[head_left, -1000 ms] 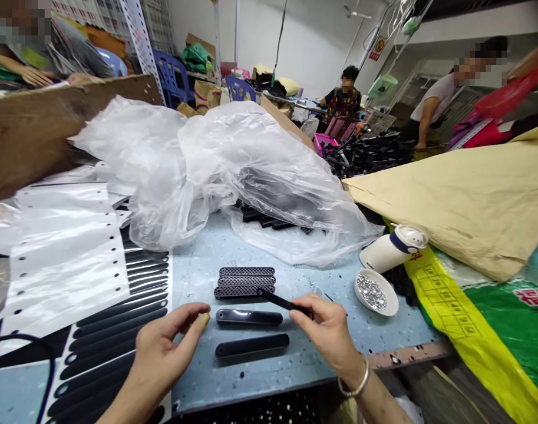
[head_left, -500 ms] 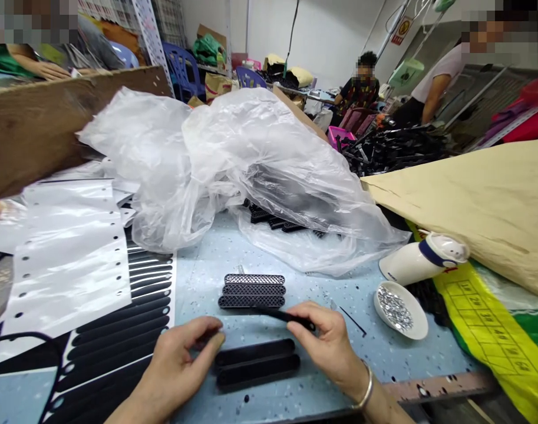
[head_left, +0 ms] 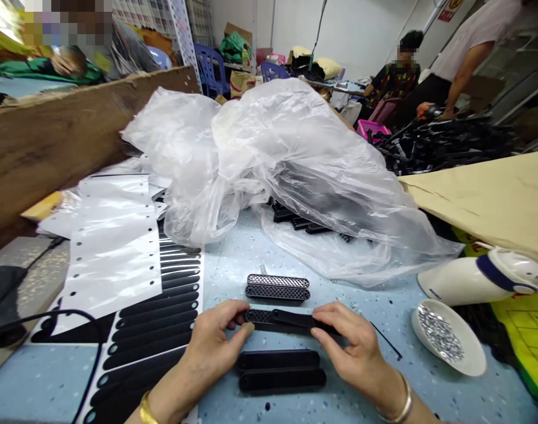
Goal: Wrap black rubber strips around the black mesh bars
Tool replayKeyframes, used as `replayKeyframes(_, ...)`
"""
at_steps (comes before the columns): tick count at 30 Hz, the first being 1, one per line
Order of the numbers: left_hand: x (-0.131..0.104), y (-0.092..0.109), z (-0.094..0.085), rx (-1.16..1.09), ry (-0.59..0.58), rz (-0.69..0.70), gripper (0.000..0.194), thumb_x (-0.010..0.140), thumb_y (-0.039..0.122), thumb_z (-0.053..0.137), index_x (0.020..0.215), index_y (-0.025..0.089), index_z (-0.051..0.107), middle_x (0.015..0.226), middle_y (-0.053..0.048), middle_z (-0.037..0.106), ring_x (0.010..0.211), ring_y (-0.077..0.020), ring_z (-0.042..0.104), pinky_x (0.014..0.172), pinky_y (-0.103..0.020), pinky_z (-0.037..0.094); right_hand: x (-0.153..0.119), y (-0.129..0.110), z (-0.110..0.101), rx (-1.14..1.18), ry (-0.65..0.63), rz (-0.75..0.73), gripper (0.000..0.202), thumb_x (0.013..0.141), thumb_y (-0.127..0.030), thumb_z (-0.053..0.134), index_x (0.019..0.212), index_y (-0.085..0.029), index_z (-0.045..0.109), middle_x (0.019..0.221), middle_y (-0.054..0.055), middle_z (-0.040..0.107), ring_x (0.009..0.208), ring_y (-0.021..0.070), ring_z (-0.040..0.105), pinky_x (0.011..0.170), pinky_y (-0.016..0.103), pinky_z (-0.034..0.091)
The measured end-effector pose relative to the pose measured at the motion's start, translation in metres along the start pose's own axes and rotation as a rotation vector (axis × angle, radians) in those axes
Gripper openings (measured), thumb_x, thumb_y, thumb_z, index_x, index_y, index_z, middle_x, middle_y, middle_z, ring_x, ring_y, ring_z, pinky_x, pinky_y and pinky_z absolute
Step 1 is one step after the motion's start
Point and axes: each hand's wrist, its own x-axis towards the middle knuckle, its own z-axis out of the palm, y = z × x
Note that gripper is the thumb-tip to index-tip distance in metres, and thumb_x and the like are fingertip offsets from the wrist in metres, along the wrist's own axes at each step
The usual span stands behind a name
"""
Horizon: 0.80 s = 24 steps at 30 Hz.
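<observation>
My left hand [head_left: 218,338] pinches the left end of a black textured piece [head_left: 258,317] just above the blue table. In my right hand [head_left: 350,335] is a smooth black strip [head_left: 295,318], which lies at a slight slant over the textured piece and covers its right part. Two more textured pieces [head_left: 277,287] lie together behind my hands. Nearer to me are two smooth black pieces [head_left: 280,370], side by side. A thin black rod [head_left: 387,341] lies to the right of my right hand.
A white bowl of small silvery parts [head_left: 474,362] and a white bottle [head_left: 458,280] stand at the right. Clear plastic sheeting [head_left: 290,135] covers the back. Black strip sheets [head_left: 149,330] and white sheets [head_left: 114,247] lie left. People are in the background.
My left hand has taken hold of one textured piece, which has come forward from the group of three. My right hand has brought the smooth strip over it. The view has shifted left.
</observation>
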Motion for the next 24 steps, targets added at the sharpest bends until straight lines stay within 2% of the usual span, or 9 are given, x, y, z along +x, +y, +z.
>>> replayKeyframes(4,-0.003,-0.002,-0.001,-0.032,0.024,-0.006,0.026,0.074,0.022,0.061,0.097,0.018,0.073,0.076,-0.002,0.075,0.063,-0.0149,0.068,0.063,-0.028,0.059,0.003,-0.003,0.004,0.007,0.007,-0.066,0.023,0.084,-0.009,0.061,0.102,-0.019,0.070,0.092,0.010,0.073,0.081,0.0219,0.070,0.070,0.035,0.060)
replayKeyframes(11,-0.003,-0.002,-0.001,-0.062,-0.013,-0.006,0.021,0.081,0.021,0.056,0.094,0.019,0.072,0.080,-0.003,0.076,0.066,-0.0155,0.069,0.065,-0.029,0.059,0.012,-0.005,0.023,-0.003,-0.001,-0.082,0.020,0.083,-0.009,0.063,0.100,-0.016,0.071,0.091,0.010,0.074,0.080,0.0220,0.070,0.070,0.035,0.061)
replayKeyframes(24,-0.001,0.000,-0.003,-0.078,-0.027,-0.012,0.020,0.080,0.020,0.056,0.091,0.020,0.072,0.078,-0.002,0.075,0.065,-0.0151,0.068,0.064,-0.029,0.058,0.013,-0.003,0.029,-0.021,-0.057,-0.061,0.019,0.085,-0.011,0.062,0.101,-0.018,0.070,0.092,0.010,0.074,0.082,0.0226,0.069,0.071,0.038,0.060)
